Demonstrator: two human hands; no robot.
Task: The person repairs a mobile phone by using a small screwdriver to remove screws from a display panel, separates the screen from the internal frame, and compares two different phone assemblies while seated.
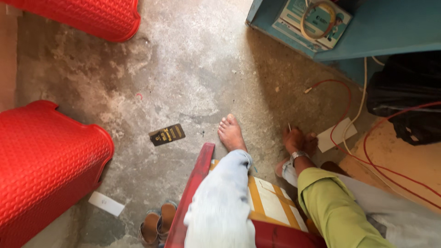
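Looking down at the concrete floor (pixel 193 69): two red plastic baskets with a woven pattern, one (pixel 92 16) at eleven o'clock and one (pixel 43 160) at nine. One dark card with gold print (pixel 167 134) lies flat near the centre, one white paper slip (pixel 106 203) at seven o'clock, and one pair of brown sandals (pixel 157 226) just right of it. One bare foot (pixel 230 133) rests on the floor at the centre, the pale denim leg (pixel 225 202) running down over a red-edged seat (pixel 195 188).

Only one hand shows: the right hand (pixel 297 140), at about four o'clock from the foot, with a metal watch (pixel 298 156) on the wrist and an olive sleeve (pixel 335 211) behind it. Its grip is curled nearly closed around a thin pale stick-like thing (pixel 289 127) that pokes out of the fist towards eleven o'clock; too small to tell what it is. The left hand is out of sight.

One white card (pixel 336 134) lies on the floor just beside the hand at two o'clock from it. Red wires (pixel 337 87) and a white cable (pixel 363 92) loop across the floor on the right. At one o'clock a blue shelf (pixel 390 27) carries a packet (pixel 312 20) with a coiled tube
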